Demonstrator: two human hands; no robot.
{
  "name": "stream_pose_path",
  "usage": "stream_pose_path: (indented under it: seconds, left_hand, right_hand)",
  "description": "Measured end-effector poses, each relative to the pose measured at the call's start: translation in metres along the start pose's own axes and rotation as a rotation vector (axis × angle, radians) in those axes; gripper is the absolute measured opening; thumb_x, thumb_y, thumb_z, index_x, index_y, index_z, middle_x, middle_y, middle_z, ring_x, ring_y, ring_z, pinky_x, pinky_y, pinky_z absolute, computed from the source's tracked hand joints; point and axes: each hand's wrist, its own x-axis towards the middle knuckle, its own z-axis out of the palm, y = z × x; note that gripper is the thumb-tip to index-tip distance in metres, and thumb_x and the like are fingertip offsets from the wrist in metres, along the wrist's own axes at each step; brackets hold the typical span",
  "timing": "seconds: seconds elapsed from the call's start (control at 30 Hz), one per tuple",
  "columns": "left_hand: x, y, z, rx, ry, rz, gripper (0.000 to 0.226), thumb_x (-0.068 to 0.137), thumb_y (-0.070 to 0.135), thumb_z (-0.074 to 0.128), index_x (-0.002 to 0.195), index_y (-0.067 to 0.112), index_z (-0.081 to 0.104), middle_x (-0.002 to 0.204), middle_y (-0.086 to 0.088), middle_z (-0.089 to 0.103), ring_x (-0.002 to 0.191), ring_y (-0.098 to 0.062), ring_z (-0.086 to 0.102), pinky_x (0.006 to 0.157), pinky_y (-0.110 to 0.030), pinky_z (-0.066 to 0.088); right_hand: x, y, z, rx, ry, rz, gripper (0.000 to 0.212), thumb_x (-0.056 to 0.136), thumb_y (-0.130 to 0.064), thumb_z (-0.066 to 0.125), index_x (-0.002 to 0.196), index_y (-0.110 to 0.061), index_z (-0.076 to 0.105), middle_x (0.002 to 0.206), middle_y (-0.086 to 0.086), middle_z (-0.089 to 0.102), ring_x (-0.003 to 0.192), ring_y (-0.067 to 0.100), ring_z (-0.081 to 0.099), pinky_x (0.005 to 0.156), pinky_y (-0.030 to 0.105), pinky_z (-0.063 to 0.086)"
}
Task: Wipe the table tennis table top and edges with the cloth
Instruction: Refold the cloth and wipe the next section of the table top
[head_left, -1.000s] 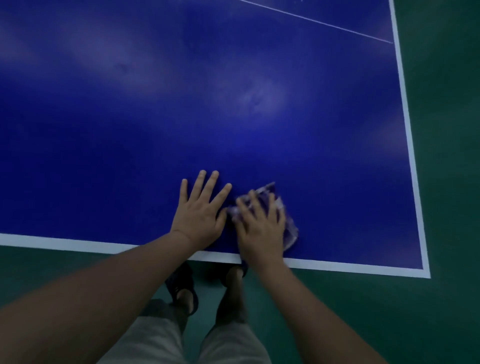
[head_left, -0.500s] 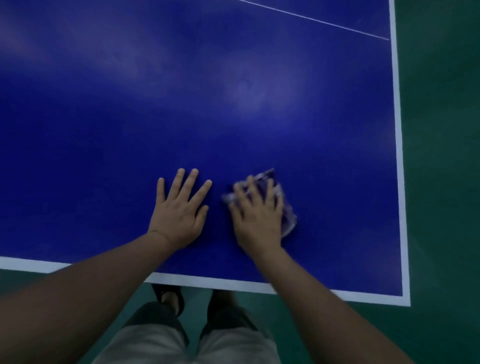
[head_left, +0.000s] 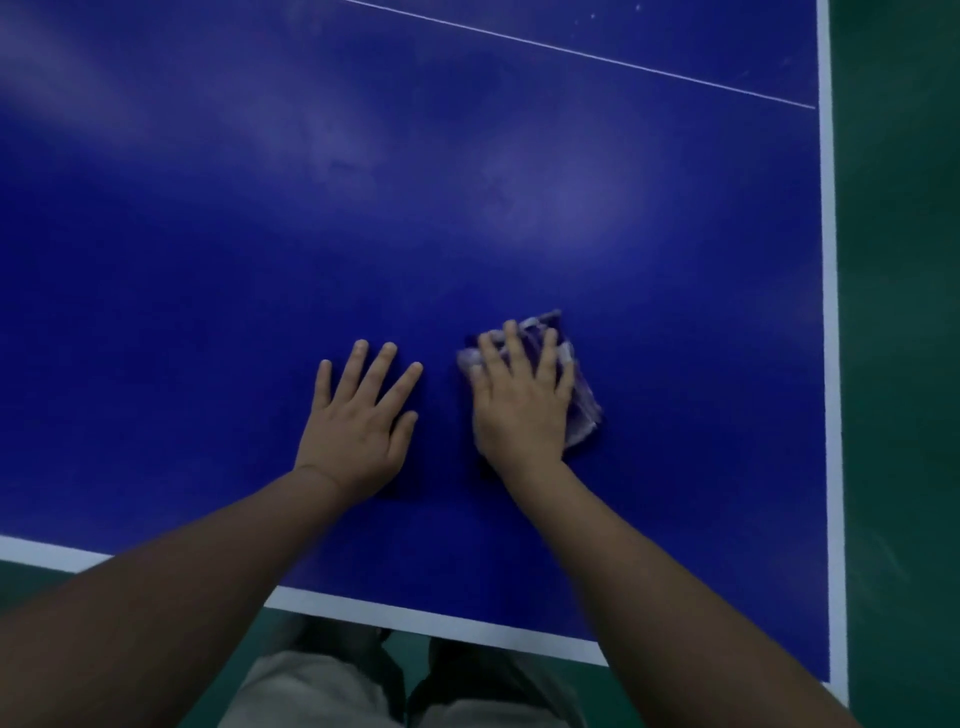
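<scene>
Blue table tennis table (head_left: 467, 208) fills most of the view, w/ a white border line along the near edge and the right edge, meeting at the near-right corner. A thin white line crosses the top diagonally toward the right border. Pale smudgy glare patches sit on the blue surface mid-table.

Right hand (head_left: 522, 410) lies palm-down on a crumpled cloth (head_left: 584, 410), purple/white pattern, flat on the tabletop. Fingers (head_left: 511, 343) are straight and slightly spread, pressing the cloth down; not curled round it. Cloth pokes out past the fingertips and along the hand's right side; the rest is hidden under the palm. It sits well in from the near edge and apart from the right border, approx. midway btw. the left hand and that border.

Left hand (head_left: 361, 426) is flat on bare blue surface just beside the right one, not touching it or the cloth. Its fingers are straight & fanned wide, thumb out toward the right hand. Holds nothing.

Both forearms reach in over the near edge. Below the edge: green floor (head_left: 904, 364), also along the right side, plus light-coloured trousers (head_left: 311, 691).
</scene>
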Motion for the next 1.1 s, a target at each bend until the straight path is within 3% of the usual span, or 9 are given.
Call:
stream_pose_path:
  seconds: [0.13,0.27,0.43,0.53,0.6,0.7,0.83,1.0,1.1]
  left_hand:
    - [0.02,-0.002,-0.004,0.003,0.031,0.014,0.063,0.098,0.054,0.013,0.157,0.032,0.018,0.166,-0.002,0.012,0.153,-0.026,-0.003,0.121,-0.054,-0.003]
    - [0.041,-0.004,-0.007,0.006,0.02,0.053,0.063,0.098,0.054,0.014,0.157,0.032,0.016,0.166,-0.001,0.008,0.153,-0.024,-0.007,0.122,-0.053,-0.006]
    - [0.056,-0.007,-0.018,0.002,0.001,0.087,0.063,0.098,0.053,0.013,0.157,0.032,0.017,0.166,0.0,0.009,0.153,-0.024,-0.008,0.121,-0.053,-0.007]
    - [0.063,-0.011,-0.021,0.005,-0.011,0.105,0.063,0.098,0.052,0.014,0.157,0.03,0.018,0.166,0.001,0.01,0.153,-0.024,-0.007,0.122,-0.054,-0.003]
    - [0.069,-0.014,-0.024,0.0,-0.01,0.124,0.064,0.098,0.051,0.015,0.157,0.028,0.021,0.166,0.0,0.013,0.153,-0.024,-0.004,0.122,-0.054,0.0]
    - [0.081,-0.018,-0.028,0.002,0.004,0.172,0.063,0.098,0.05,0.021,0.155,0.024,0.029,0.164,-0.001,0.019,0.153,-0.025,0.003,0.121,-0.056,0.004]
    - [0.104,-0.023,-0.037,0.021,-0.003,0.24,0.06,0.1,0.051,0.021,0.154,0.027,0.032,0.164,0.0,0.019,0.153,-0.026,0.0,0.121,-0.058,0.003]
    - [0.145,-0.02,-0.048,0.01,-0.015,0.212,0.066,0.097,0.055,0.013,0.157,0.028,0.02,0.166,0.002,0.005,0.152,-0.022,-0.013,0.121,-0.053,-0.007]
    - [0.165,-0.015,-0.053,-0.021,0.007,0.175,0.072,0.095,0.054,0.008,0.158,0.02,0.016,0.166,0.002,0.006,0.152,-0.02,-0.012,0.122,-0.052,-0.006]
  right_hand:
    - [-0.057,0.033,0.0,-0.071,-0.046,-0.187,0.051,0.106,-0.052,0.016,0.152,-0.039,0.032,0.164,-0.008,0.023,0.154,0.03,0.002,0.12,0.057,0.011]
    - [-0.023,0.067,-0.018,-0.07,-0.044,0.013,0.053,0.104,-0.049,0.017,0.153,-0.035,0.033,0.165,-0.006,0.02,0.153,0.033,0.001,0.119,0.061,0.006]
    - [0.096,0.026,-0.037,0.177,0.088,0.403,0.053,0.105,-0.052,0.015,0.155,-0.039,0.025,0.167,-0.008,0.008,0.152,0.033,-0.01,0.119,0.059,-0.005]
    - [0.12,-0.013,-0.028,0.1,0.071,0.226,0.052,0.105,-0.05,0.017,0.154,-0.037,0.027,0.167,-0.006,0.013,0.152,0.035,-0.004,0.12,0.057,-0.002]
    - [0.091,-0.026,-0.019,0.002,0.039,0.003,0.052,0.105,-0.049,0.018,0.154,-0.036,0.027,0.166,-0.003,0.015,0.152,0.036,-0.001,0.12,0.056,-0.001]
    - [0.034,-0.006,-0.011,-0.047,-0.012,-0.115,0.051,0.105,-0.052,0.021,0.153,-0.038,0.029,0.165,-0.005,0.02,0.153,0.033,0.001,0.12,0.056,0.003]
    - [0.04,0.042,-0.03,-0.1,-0.043,-0.039,0.051,0.104,-0.05,0.021,0.151,-0.036,0.037,0.163,-0.004,0.027,0.152,0.036,0.009,0.118,0.062,0.014]
    - [0.177,0.019,-0.051,0.119,0.099,0.383,0.05,0.106,-0.049,0.019,0.154,-0.038,0.028,0.166,-0.008,0.016,0.153,0.032,-0.003,0.12,0.057,0.0]
    - [0.179,-0.013,-0.039,-0.012,0.089,0.117,0.051,0.105,-0.046,0.021,0.153,-0.034,0.031,0.165,-0.003,0.02,0.152,0.036,0.004,0.12,0.056,0.003]
